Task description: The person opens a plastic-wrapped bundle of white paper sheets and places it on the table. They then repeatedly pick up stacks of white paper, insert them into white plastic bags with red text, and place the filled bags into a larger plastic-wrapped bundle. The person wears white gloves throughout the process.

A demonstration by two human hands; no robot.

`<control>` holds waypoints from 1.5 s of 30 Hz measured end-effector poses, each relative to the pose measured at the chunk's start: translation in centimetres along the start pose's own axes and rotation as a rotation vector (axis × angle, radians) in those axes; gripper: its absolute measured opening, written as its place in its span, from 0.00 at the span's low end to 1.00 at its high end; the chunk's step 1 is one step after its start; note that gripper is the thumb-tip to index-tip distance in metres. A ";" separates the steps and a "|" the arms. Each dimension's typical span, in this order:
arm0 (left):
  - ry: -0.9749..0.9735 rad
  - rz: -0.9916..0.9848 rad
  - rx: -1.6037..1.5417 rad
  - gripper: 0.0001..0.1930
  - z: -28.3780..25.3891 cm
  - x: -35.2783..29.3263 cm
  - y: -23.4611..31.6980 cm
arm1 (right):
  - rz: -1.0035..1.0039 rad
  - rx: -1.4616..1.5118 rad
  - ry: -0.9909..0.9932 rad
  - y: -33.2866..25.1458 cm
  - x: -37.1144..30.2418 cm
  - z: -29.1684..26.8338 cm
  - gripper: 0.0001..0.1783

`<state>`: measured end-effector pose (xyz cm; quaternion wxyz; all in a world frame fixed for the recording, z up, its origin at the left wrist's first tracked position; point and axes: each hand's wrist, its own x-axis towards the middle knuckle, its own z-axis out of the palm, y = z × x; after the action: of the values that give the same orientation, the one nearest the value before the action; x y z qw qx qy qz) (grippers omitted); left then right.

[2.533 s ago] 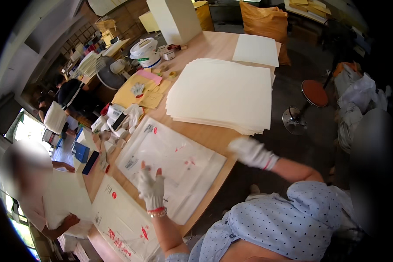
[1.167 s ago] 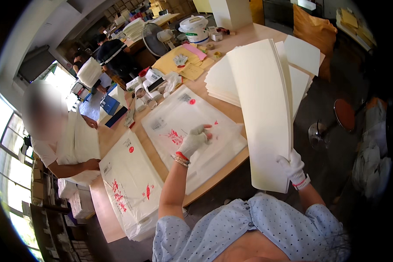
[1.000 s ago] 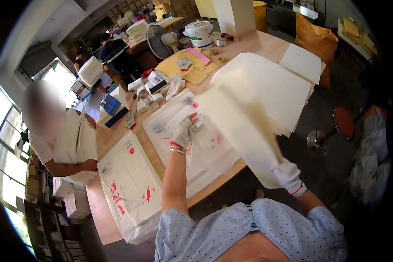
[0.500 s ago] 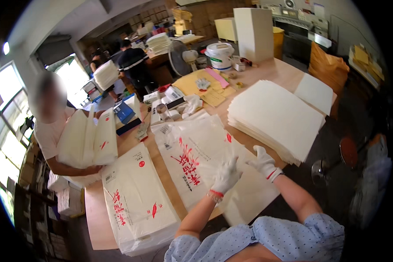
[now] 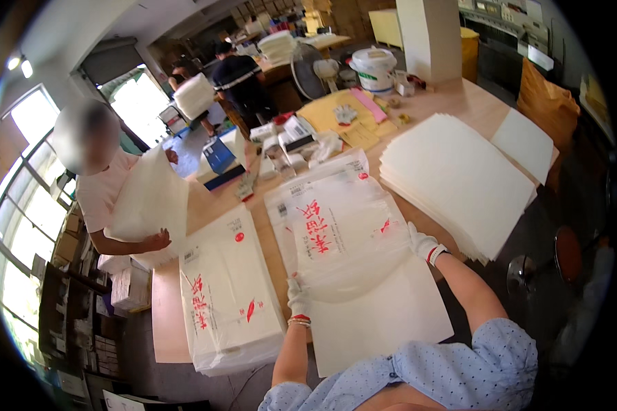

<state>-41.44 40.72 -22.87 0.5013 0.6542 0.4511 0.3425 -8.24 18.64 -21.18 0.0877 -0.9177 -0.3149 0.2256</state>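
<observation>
Both gloved hands, left hand (image 5: pixel 297 296) and right hand (image 5: pixel 420 241), apparently pinch the clear printed bag (image 5: pixel 343 233) over white sheets (image 5: pixel 384 315).

Two gloved hands (image 5: pixel 297 296) (image 5: pixel 419 240), two bag piles (image 5: pixel 230 294) (image 5: pixel 336 226), one sheet stack (image 5: pixel 459 178), one bucket (image 5: pixel 375 68), three other people (image 5: pixel 103 185)

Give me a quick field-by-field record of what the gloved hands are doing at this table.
left hand: gloved, at the left edge of the clear printed bag
right hand: gloved, at the bag's right edge
white sheet: partly inside the bag's open end
sheet stack: to the right on the wooden table
filled bags: stacked to the left
</observation>
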 end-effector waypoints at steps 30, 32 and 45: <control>-0.063 -0.035 0.167 0.06 -7.0 -23.0 -0.2 | -0.625 -0.032 0.422 4.2 -19.8 11.0 0.17; -0.131 -0.018 0.191 0.07 -7.6 -23.0 0.9 | -0.498 0.187 0.439 6.0 -20.1 9.9 0.13; -0.267 0.443 -0.013 0.06 -8.0 -18.7 11.3 | 0.063 1.199 -0.077 8.1 -19.6 11.2 0.17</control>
<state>-52.52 25.03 -9.80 0.4734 0.7733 0.2241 0.3574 -22.85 0.33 -26.49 0.5718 -0.7084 -0.1084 0.3994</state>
